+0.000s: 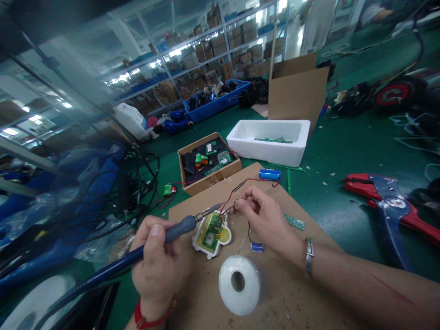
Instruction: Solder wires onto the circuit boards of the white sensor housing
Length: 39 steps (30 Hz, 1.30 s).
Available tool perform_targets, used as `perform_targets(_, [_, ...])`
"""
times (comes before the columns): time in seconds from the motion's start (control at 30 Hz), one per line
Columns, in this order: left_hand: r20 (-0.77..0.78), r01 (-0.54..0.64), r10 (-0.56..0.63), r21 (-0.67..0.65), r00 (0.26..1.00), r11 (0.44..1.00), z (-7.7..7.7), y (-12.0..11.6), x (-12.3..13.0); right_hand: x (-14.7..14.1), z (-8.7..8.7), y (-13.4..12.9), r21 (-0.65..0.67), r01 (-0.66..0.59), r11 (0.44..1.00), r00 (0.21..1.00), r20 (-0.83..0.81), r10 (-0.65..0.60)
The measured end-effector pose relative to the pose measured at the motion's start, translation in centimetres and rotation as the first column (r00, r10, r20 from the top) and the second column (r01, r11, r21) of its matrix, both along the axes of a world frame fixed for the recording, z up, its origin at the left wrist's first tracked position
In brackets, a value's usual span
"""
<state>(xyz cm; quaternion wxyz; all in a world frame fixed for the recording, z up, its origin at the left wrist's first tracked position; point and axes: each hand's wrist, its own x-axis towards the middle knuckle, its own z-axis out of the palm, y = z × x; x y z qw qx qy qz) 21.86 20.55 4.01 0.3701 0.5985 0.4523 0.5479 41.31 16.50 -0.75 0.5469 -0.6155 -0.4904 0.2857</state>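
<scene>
My left hand [156,259] is wrapped round the blue handle of a soldering iron [180,228], whose metal tip points up and right over a circuit board [210,233] in a white housing. My right hand [261,213] pinches thin dark wires [235,207] just right of the tip. Red and black wires run from the board to a blue battery cell [270,174]. Below my right hand lies a small blue part [256,247] with wires. A white solder spool [239,285] stands nearer on the cardboard sheet [202,305].
Behind the sheet are a cardboard box of electronics [209,179] and a white foam box [268,153]. Red-and-blue pliers [392,206] lie at right. Black cables [144,178] and a plastic bag [106,247] are at left. A small green board [294,222] lies by my right wrist.
</scene>
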Motion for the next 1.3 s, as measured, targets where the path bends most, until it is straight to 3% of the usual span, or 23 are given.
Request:
perform_targets(0.13, [0.013,-0.03,0.029,0.086,0.999,0.996,0.0,-0.4,-0.1,0.1,0.1,-0.1,0.012,-0.018,1.0,1.0,-0.014,0.018])
perform_targets(0.2, [0.003,0.019,-0.02,0.125,1.0,0.992,-0.1,-0.6,0.0,0.1,0.2,-0.1,0.018,-0.015,1.0,1.0,-0.005,0.015])
perform_targets(0.27, [-0.115,0.097,-0.072,0.224,0.991,0.97,-0.3,-0.7,0.4,0.0,0.2,-0.1,0.027,-0.007,1.0,1.0,0.009,0.007])
perform_targets(0.37, [-0.413,0.265,-0.103,0.357,0.905,0.896,-0.9,-0.4,1.3,0.0,0.1,-0.1,0.037,0.012,0.999,1.0,0.024,-0.013])
perform_targets(0.43, [-0.558,0.367,-0.115,0.363,0.822,0.857,-1.1,-0.1,2.0,0.0,0.0,-0.2,0.038,0.027,0.999,0.999,0.031,-0.028])
perform_targets(0.57, [-0.683,0.442,-0.111,0.331,0.722,0.834,-1.2,0.1,2.9,0.0,0.1,-0.3,0.03,0.021,0.999,0.999,0.031,-0.022])
perform_targets(0.77, [-0.684,0.417,-0.105,0.31,0.722,0.854,-1.2,-0.1,3.1,-0.1,0.5,-0.3,0.001,-0.049,0.999,0.999,-0.014,0.049])
perform_targets(0.9, [-0.627,0.342,-0.076,0.316,0.775,0.885,-1.9,0.0,2.8,-0.1,0.6,-0.2,-0.008,-0.061,0.998,0.998,-0.015,0.061])
perform_targets(1.1, [-0.466,0.227,-0.109,0.204,0.878,0.952,-3.1,0.3,2.3,-0.3,0.7,-0.2,-0.014,-0.064,0.998,0.998,-0.004,0.064])
perform_targets(1.3, [-0.393,0.203,-0.126,0.161,0.911,0.966,-3.3,0.2,2.1,-0.3,0.3,-0.2,-0.013,-0.084,0.996,0.996,-0.008,0.084])
